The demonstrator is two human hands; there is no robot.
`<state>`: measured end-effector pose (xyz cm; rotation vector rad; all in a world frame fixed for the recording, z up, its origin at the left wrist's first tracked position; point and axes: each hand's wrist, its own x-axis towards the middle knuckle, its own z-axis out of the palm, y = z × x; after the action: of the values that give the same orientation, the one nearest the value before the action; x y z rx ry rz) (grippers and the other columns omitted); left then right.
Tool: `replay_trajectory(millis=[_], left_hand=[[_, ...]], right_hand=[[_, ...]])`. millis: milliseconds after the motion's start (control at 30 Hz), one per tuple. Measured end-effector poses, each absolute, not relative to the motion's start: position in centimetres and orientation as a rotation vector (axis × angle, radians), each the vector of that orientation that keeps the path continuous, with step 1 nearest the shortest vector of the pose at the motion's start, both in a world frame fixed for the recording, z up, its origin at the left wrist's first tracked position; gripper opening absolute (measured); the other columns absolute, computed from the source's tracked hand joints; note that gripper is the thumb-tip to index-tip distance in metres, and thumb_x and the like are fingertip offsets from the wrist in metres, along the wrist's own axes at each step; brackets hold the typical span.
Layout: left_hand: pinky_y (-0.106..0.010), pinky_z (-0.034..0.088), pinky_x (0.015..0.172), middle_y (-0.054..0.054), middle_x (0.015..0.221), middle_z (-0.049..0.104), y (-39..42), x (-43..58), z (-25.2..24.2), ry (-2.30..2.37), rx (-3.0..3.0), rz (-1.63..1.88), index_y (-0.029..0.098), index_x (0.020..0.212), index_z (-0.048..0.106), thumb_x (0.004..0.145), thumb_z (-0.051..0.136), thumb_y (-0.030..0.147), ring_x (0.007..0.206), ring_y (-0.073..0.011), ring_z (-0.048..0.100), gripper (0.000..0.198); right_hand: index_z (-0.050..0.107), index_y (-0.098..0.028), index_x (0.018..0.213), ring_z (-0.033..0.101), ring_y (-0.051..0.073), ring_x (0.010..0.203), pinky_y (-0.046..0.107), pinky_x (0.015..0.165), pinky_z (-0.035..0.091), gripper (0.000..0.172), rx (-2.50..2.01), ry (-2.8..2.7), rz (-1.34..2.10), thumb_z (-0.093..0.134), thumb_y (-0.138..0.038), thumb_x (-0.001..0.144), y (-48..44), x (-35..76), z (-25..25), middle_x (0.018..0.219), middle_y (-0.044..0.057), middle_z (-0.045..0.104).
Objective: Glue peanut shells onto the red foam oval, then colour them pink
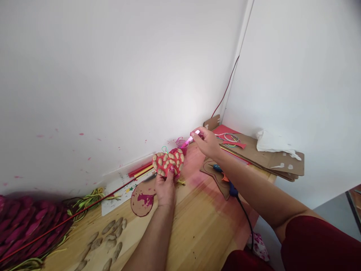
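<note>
My left hand [166, 188] is closed on a red heart-shaped piece [168, 164] with several peanuts in their shells fixed to its face. A green loop of string [164, 149] shows at its top edge. My right hand [207, 142] pinches what looks like a white-handled brush [193, 136], tilted down, its lower end bright pink. That end is at a small clear cup [182, 144] with pink paint, against the wall. Beneath my right forearm lies a blue and orange glue gun [225, 177], partly hidden, on a cardboard cutout [207, 170].
Loose peanuts [111, 236] lie at the table's front left, near a round cardboard piece smeared with pink [142, 199]. Far left is a magenta scaly object [28, 229] with a thin red stick [70, 217] across it. Stacked cardboard [265, 162] and white tissue [272, 142] sit at right.
</note>
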<state>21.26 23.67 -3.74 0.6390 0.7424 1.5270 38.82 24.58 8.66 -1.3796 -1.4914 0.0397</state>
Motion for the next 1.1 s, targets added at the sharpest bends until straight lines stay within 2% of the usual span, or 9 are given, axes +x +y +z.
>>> replay_trajectory(millis=[100, 300, 467, 633, 1100], left_hand=[[-0.03, 0.057, 0.088, -0.007, 0.118, 0.074, 23.9, 21.2, -4.3, 0.762, 0.696, 1.537, 0.021, 0.109, 0.071, 0.064, 0.088, 0.039, 0.101, -0.0193, 0.071, 0.051], [-0.033, 0.056, 0.091, -0.009, 0.12, 0.073, 24.1, 21.3, -4.7, 0.78, 0.751, 1.544, 0.02, 0.11, 0.07, 0.068, 0.085, 0.04, 0.103, -0.0201, 0.071, 0.049], [-0.032, 0.056, 0.089, -0.009, 0.121, 0.073, 23.9, 21.3, -4.3, 0.794, 0.742, 1.53, 0.02, 0.11, 0.07, 0.065, 0.087, 0.041, 0.102, -0.0201, 0.07, 0.052], [-0.029, 0.057, 0.08, -0.011, 0.13, 0.068, 23.8, 21.2, -3.9, 0.784, 0.747, 1.519, 0.021, 0.12, 0.066, 0.065, 0.086, 0.042, 0.104, -0.0216, 0.07, 0.063], [-0.036, 0.055, 0.093, -0.009, 0.123, 0.072, 23.4, 21.2, -3.7, 0.803, 0.786, 1.506, 0.021, 0.118, 0.067, 0.069, 0.084, 0.036, 0.107, -0.0225, 0.069, 0.054]], right_hand=[[0.066, -0.022, 0.088, 0.059, 0.015, 0.061, 0.027, 0.061, 0.045, 0.016, -1.358, -1.487, 0.033, 0.06, -0.037, 0.089, 23.4, 37.9, 8.6, 0.07, -0.002, 0.068], [0.066, -0.022, 0.087, 0.06, 0.015, 0.061, 0.027, 0.062, 0.045, 0.009, -1.318, -1.567, -0.001, 0.061, -0.029, 0.089, 22.8, 37.2, 8.2, 0.071, -0.001, 0.069], [0.066, -0.022, 0.087, 0.064, 0.019, 0.073, 0.03, 0.071, 0.046, 0.008, -1.282, -1.652, -0.081, 0.06, -0.027, 0.089, 23.1, 37.2, 7.7, 0.081, 0.003, 0.072], [0.066, -0.022, 0.088, 0.064, 0.021, 0.077, 0.032, 0.075, 0.046, 0.007, -1.266, -1.708, -0.149, 0.059, -0.025, 0.09, 23.1, 37.5, 7.0, 0.083, 0.005, 0.072], [0.065, -0.021, 0.09, 0.063, 0.022, 0.08, 0.034, 0.079, 0.045, 0.006, -1.213, -1.827, -0.292, 0.059, -0.022, 0.091, 23.3, 37.5, 7.2, 0.085, 0.005, 0.073]])
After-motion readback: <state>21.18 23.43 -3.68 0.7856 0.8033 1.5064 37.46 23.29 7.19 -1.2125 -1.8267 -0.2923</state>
